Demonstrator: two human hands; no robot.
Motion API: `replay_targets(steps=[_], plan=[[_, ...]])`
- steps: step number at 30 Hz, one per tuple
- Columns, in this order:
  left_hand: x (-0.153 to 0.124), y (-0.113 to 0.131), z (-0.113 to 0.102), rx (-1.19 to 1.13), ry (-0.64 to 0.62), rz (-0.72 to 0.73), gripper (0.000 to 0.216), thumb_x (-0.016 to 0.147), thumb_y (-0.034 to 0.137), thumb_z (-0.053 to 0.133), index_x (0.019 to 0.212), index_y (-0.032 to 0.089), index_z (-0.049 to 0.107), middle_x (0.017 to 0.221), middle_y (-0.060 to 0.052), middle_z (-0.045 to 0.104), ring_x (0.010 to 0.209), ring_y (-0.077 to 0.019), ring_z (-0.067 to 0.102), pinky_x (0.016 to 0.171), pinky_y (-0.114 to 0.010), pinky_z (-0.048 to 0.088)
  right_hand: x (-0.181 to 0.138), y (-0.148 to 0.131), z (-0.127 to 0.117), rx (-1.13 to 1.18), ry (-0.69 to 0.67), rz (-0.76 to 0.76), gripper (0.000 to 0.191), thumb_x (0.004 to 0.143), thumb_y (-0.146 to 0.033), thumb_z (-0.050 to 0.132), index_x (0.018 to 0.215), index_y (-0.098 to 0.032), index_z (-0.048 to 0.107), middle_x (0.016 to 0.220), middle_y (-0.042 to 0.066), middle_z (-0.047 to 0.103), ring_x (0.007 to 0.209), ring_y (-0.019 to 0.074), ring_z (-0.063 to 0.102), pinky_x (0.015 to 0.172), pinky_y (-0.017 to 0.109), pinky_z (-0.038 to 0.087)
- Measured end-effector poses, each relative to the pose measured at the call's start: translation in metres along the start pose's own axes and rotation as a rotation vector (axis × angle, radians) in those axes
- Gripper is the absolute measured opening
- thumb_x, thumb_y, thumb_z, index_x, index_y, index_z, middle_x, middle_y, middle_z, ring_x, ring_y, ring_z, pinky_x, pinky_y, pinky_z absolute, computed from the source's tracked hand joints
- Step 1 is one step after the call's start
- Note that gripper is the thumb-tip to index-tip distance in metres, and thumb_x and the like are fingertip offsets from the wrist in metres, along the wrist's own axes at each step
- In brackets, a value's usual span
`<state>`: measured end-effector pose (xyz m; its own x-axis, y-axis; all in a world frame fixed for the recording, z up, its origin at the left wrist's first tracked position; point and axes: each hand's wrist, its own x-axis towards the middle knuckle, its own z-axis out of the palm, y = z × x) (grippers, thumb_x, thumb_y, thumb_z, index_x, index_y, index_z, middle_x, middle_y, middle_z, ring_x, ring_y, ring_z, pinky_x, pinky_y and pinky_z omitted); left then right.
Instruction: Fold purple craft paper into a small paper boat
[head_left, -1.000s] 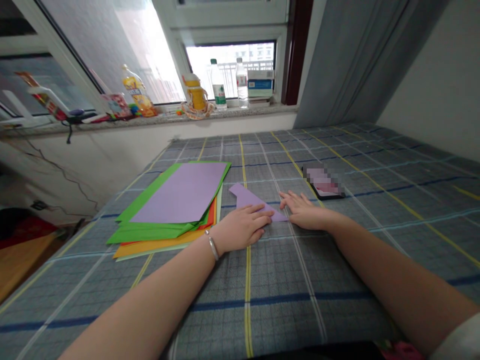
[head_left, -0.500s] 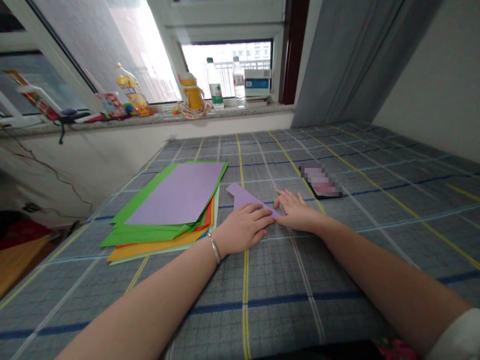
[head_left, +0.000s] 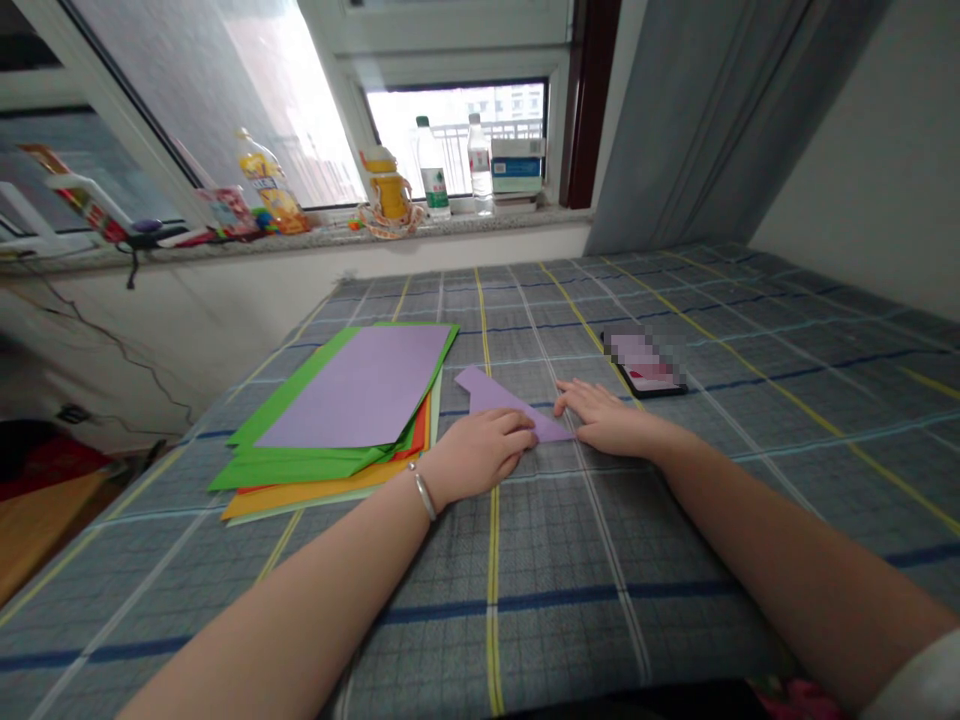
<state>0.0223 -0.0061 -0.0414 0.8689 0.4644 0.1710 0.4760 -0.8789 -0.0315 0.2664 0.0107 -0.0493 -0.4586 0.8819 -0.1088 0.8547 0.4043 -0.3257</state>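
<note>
A folded sheet of purple paper (head_left: pixel 551 430) lies on the checked cloth, narrowing to a sharp point at its right end. My left hand (head_left: pixel 484 450), with a silver bangle at the wrist, rests over the paper's lower left part. Its fingers are bent together on the paper's near edge, and the palm hides that portion. At the pointed tip is my right hand (head_left: pixel 604 415), its fingers spread and lying low over the cloth, the thumb side touching or almost touching the tip.
Left of my hands lies a stack of coloured paper (head_left: pixel 360 385), purple on top of green, orange and others. A phone (head_left: pixel 645 365) lies to the right, its screen blurred. Bottles (head_left: pixel 433 170) and a yellow cup (head_left: pixel 388 190) stand on the windowsill (head_left: pixel 510 217).
My left hand has drawn slightly left along the paper, uncovering more of its right tip. My right hand has shifted a little to the right, and its fingers stay spread.
</note>
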Motion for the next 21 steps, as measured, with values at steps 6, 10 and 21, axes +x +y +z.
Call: replay_targets(steps=[6,10,21], plan=[[0.003,0.002,0.003,0.005,0.059,-0.133,0.025,0.097,0.028,0.042,0.113,0.018,0.058,0.115,-0.007,0.062,0.112,-0.0204,0.055,0.109,-0.042,0.035,-0.002,-0.007,-0.003,-0.024,0.150,-0.071,0.020,0.082,-0.028,0.057,0.099,-0.019,0.063,0.141,0.014,0.050,0.136,0.0314,0.038,0.111,0.049,0.030],[0.003,0.004,0.008,0.062,0.117,-0.385,0.031,0.095,0.035,0.046,0.119,0.019,0.057,0.119,-0.008,0.062,0.114,-0.0240,0.054,0.112,-0.049,0.028,-0.002,-0.017,0.000,-0.031,0.232,-0.072,0.019,0.082,-0.035,0.064,0.092,-0.019,0.062,0.132,0.016,0.057,0.128,0.0306,0.048,0.105,0.046,0.039],[0.003,-0.004,0.017,0.181,-0.038,-0.826,0.059,0.094,0.048,0.035,0.142,0.014,0.043,0.148,-0.016,0.041,0.141,-0.0333,0.029,0.114,-0.058,0.017,-0.002,-0.019,0.004,-0.022,0.240,-0.079,0.018,0.081,-0.032,0.066,0.091,-0.018,0.059,0.131,0.017,0.057,0.130,0.0299,0.046,0.107,0.046,0.038]])
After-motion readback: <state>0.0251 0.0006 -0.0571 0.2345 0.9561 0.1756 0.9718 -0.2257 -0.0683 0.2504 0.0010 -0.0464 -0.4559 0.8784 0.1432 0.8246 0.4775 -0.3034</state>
